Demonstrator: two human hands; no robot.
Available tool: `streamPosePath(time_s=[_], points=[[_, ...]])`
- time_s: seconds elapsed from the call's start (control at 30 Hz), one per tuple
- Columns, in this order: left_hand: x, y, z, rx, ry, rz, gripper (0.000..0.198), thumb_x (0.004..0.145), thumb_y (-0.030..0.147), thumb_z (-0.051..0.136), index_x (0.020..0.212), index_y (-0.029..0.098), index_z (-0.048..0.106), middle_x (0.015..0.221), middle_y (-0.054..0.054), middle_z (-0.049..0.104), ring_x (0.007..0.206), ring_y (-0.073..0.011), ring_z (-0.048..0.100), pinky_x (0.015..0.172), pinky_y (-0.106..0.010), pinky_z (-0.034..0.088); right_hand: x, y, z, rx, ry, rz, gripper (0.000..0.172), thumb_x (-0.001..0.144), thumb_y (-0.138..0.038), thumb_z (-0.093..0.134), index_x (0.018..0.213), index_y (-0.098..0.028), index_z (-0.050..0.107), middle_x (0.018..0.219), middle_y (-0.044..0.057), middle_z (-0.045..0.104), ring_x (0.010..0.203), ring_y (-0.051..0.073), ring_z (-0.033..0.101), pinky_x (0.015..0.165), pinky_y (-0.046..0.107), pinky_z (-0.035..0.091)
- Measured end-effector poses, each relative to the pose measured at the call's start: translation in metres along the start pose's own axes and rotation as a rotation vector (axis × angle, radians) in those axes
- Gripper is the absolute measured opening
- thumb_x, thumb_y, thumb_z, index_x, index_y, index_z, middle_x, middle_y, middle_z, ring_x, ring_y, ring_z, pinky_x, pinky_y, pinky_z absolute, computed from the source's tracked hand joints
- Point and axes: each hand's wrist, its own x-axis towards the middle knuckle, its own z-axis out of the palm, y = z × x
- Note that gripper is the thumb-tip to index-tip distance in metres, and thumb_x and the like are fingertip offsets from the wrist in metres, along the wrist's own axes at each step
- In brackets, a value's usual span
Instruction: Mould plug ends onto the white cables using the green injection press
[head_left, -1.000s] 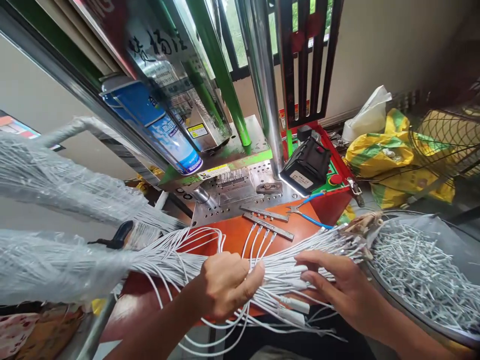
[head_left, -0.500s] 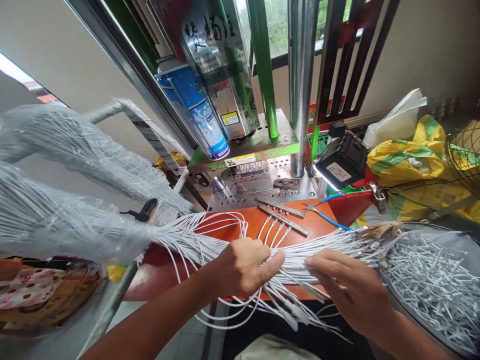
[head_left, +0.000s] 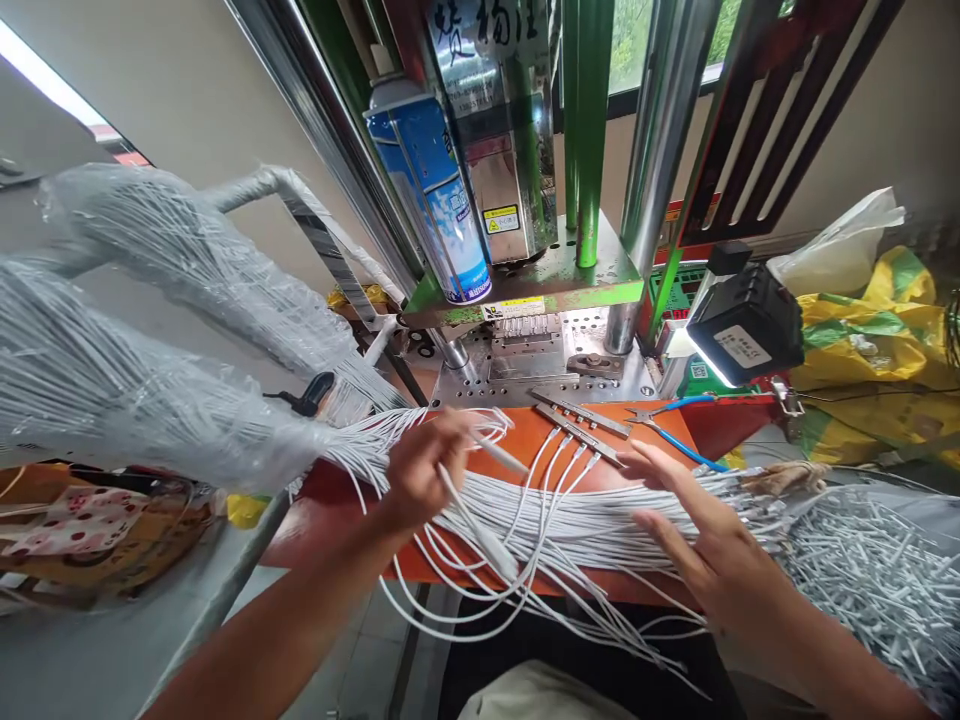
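A thick bundle of thin white cables (head_left: 600,520) lies across the orange table (head_left: 525,450) in front of a press machine. My left hand (head_left: 424,470) is raised a little above the bundle and pinches one or two white cables (head_left: 487,455), their plug ends pointing right. My right hand (head_left: 697,535) rests over the bundle's right part, fingers stretched out and apart, holding nothing. Two metal jig strips (head_left: 581,425) with a few cable ends in them lie just beyond the hands.
The press bed (head_left: 540,360) stands behind the jigs, with a blue spray can (head_left: 435,200) and a black lamp (head_left: 746,320) on it. Plastic-wrapped cable bundles (head_left: 135,390) hang at left. A tray of white plugs (head_left: 877,570) sits at right, yellow bags (head_left: 877,350) behind; blue-handled pliers (head_left: 675,420).
My left hand has lifted off the bundle and moved left and up, drawing out cables. My right hand has opened its fingers over the bundle. The view has tilted.
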Motion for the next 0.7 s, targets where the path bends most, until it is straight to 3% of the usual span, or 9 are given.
streamPosePath(time_s=[0.07, 0.13, 0.2, 0.23, 0.3, 0.37, 0.47, 0.57, 0.7], points=[[0.014, -0.034, -0.011, -0.048, 0.233, -0.389, 0.043, 0.099, 0.061, 0.05, 0.099, 0.019, 0.06, 0.088, -0.006, 0.069, 0.084, -0.0184, 0.069, 0.082, -0.034, 0.057, 0.01, 0.021, 0.012, -0.13, 0.001, 0.014, 0.041, 0.104, -0.033, 0.048, 0.144, -0.022, 0.049, 0.138, 0.012, 0.062, 0.127, 0.026, 0.058, 0.109, 0.045, 0.047], [0.018, -0.049, -0.013, 0.011, 0.274, -0.56, 0.05, 0.093, 0.065, 0.06, 0.111, 0.018, 0.059, 0.108, -0.012, 0.069, 0.107, -0.025, 0.067, 0.097, -0.04, 0.055, 0.023, 0.036, 0.025, -0.258, -0.054, 0.021, 0.03, 0.104, -0.03, 0.046, 0.13, -0.019, 0.058, 0.128, 0.014, 0.063, 0.119, 0.029, 0.058, 0.104, 0.047, 0.048], [0.006, -0.038, -0.003, 0.121, 0.152, -0.452, 0.055, 0.094, 0.058, 0.063, 0.131, 0.018, 0.054, 0.133, -0.017, 0.061, 0.133, -0.0297, 0.055, 0.113, -0.047, 0.045, 0.035, 0.042, 0.039, -0.379, -0.11, 0.064, 0.026, 0.104, -0.025, 0.043, 0.121, -0.017, 0.062, 0.114, 0.013, 0.063, 0.107, 0.029, 0.058, 0.095, 0.046, 0.049], [-0.003, -0.025, 0.005, 0.137, 0.004, -0.322, 0.054, 0.097, 0.053, 0.06, 0.138, 0.019, 0.05, 0.142, -0.017, 0.056, 0.139, -0.03, 0.049, 0.118, -0.049, 0.04, 0.04, 0.043, 0.045, -0.427, -0.118, 0.089, 0.026, 0.103, -0.023, 0.042, 0.118, -0.017, 0.063, 0.107, 0.013, 0.062, 0.102, 0.029, 0.057, 0.091, 0.045, 0.049], [-0.025, 0.006, 0.027, 0.106, -0.433, 0.005, 0.05, 0.101, 0.048, 0.056, 0.143, 0.023, 0.049, 0.148, -0.015, 0.053, 0.144, -0.0299, 0.044, 0.121, -0.05, 0.036, 0.047, 0.044, 0.055, -0.476, -0.117, 0.107, 0.026, 0.103, -0.02, 0.04, 0.114, -0.017, 0.064, 0.1, 0.011, 0.059, 0.097, 0.028, 0.055, 0.087, 0.042, 0.048], [-0.04, 0.03, 0.049, 0.134, -0.666, 0.144, 0.059, 0.099, 0.053, 0.056, 0.148, 0.021, 0.046, 0.152, -0.014, 0.049, 0.146, -0.0327, 0.039, 0.123, -0.053, 0.031, 0.05, 0.047, 0.059, -0.435, -0.092, 0.089, 0.026, 0.103, -0.019, 0.039, 0.113, -0.016, 0.063, 0.097, 0.011, 0.057, 0.095, 0.027, 0.053, 0.085, 0.04, 0.047], [-0.049, 0.039, 0.064, 0.164, -0.742, 0.186, 0.059, 0.099, 0.06, 0.052, 0.14, 0.018, 0.051, 0.141, -0.014, 0.057, 0.134, -0.0312, 0.048, 0.115, -0.049, 0.039, 0.056, 0.053, 0.053, -0.303, -0.033, 0.059, 0.023, 0.105, -0.026, 0.04, 0.111, -0.018, 0.061, 0.095, 0.008, 0.056, 0.092, 0.025, 0.052, 0.084, 0.039, 0.046], [-0.051, 0.034, 0.056, 0.155, -0.769, 0.235, 0.041, 0.102, 0.058, 0.048, 0.101, 0.019, 0.063, 0.104, -0.007, 0.065, 0.097, -0.0226, 0.059, 0.085, -0.037, 0.048, 0.075, 0.058, 0.037, -0.205, 0.009, 0.032, 0.021, 0.106, -0.034, 0.042, 0.106, -0.022, 0.06, 0.094, 0.007, 0.056, 0.091, 0.024, 0.053, 0.084, 0.039, 0.045], [-0.034, 0.021, 0.054, 0.224, -0.634, 0.278, 0.033, 0.102, 0.039, 0.052, 0.076, 0.019, 0.056, 0.076, -0.003, 0.057, 0.072, -0.0183, 0.052, 0.065, -0.034, 0.039, 0.134, 0.06, 0.027, -0.146, 0.092, -0.051, 0.025, 0.105, -0.038, 0.043, 0.106, -0.023, 0.063, 0.098, 0.008, 0.061, 0.096, 0.025, 0.057, 0.087, 0.04, 0.047]])
